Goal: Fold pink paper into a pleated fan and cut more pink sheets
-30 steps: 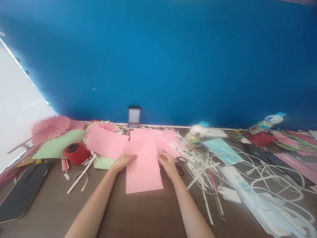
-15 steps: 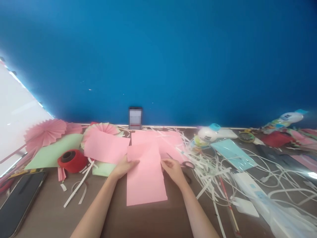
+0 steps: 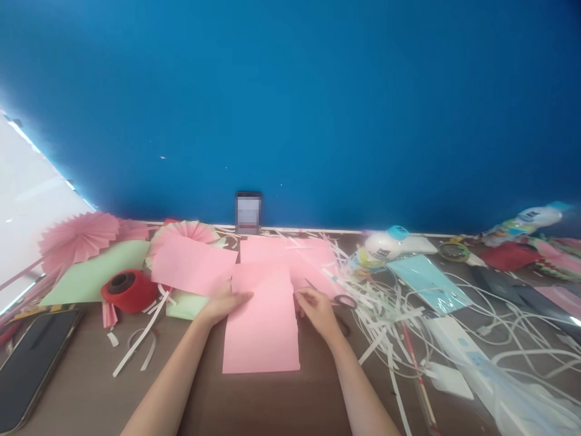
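A sheet of pink paper lies in front of me, its right edge slightly uneven. My left hand grips its left edge, thumb on top and the other fingers hidden beneath. At the opposite edge, the fingertips of my right hand are pinched together on the paper's side. Just beyond my right hand rests a pair of scissors, partly covered by it. More pink paper is spread behind the sheet, and another pink piece lies behind my left hand.
At left are a red spool, pleated pink paper fans, green paper and a phone. To the right lie a heap of white paper strips, a glue bottle, a blue packet and a power strip with cables.
The sheet's near end has swung slightly left, and the sheet sits straighter between my hands. Both hands keep nearly the same place and grip.
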A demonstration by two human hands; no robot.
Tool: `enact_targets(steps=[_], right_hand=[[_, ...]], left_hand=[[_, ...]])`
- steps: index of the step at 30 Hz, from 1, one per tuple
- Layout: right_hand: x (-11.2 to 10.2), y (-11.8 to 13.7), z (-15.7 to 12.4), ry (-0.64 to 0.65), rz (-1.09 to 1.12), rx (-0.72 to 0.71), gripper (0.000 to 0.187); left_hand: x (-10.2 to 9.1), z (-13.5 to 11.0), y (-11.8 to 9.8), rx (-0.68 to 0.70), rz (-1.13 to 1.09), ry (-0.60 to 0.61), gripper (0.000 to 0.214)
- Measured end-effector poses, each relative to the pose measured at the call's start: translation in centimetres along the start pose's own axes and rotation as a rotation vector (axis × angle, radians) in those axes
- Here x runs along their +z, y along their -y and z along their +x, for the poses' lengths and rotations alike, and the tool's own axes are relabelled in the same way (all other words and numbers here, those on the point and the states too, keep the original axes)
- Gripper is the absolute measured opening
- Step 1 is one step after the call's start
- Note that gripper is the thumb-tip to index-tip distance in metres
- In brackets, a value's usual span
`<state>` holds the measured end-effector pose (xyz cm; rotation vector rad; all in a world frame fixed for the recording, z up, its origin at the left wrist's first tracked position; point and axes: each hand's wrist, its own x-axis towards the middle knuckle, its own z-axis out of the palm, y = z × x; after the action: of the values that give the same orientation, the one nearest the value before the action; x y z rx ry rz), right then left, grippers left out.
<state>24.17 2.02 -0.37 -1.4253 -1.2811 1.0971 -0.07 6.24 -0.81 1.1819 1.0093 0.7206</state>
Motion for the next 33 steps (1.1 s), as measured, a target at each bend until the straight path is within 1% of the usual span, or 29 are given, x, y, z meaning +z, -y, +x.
enact_targets(steps=[5, 10, 14, 17, 22, 25, 28, 29, 33], right_hand=[[0.0, 0.3, 0.0, 0.027, -0.002, 0.005, 0.024], [0.2, 0.5, 0.0, -0.018, 0.028, 0.022, 0.024], [0.3, 0.5, 0.1, -0.023, 0.034, 0.032, 0.022], [0.4, 0.2, 0.2, -0.016, 0.032, 0.005, 0.021], [0.4, -0.8, 0.3, -0.022, -0.029, -0.031, 0.022], [0.2, -1.2, 0.3, -0.066, -0.058, -0.047, 0.022], [0.0, -1.1, 0.4, -0.122, -0.036, -0.047, 0.022], [0.0, -1.0, 0.3, -0.118, -0.025, -0.045, 0.022], [0.1, 0.1, 0.2, -0.034, -0.02, -0.023, 0.024]], left_hand=[[0.1, 0.1, 0.1, 0.002, 0.0, -0.008, 0.043], [0.0, 0.0, -0.1, -0.006, 0.022, -0.001, 0.047], [-0.1, 0.0, -0.3, -0.005, 0.07, 0.002, 0.043], [0.0, 0.0, -0.3, 0.006, 0.076, -0.006, 0.043], [0.1, -0.2, -0.3, 0.0, 0.026, 0.026, 0.044], [-0.1, -0.1, -0.1, -0.019, -0.008, 0.027, 0.047], [-0.2, 0.0, 0.1, -0.029, -0.027, 0.026, 0.05], [-0.2, 0.1, 0.2, -0.032, -0.025, 0.029, 0.051], [-0.1, 0.1, 0.2, -0.041, -0.006, 0.048, 0.051]])
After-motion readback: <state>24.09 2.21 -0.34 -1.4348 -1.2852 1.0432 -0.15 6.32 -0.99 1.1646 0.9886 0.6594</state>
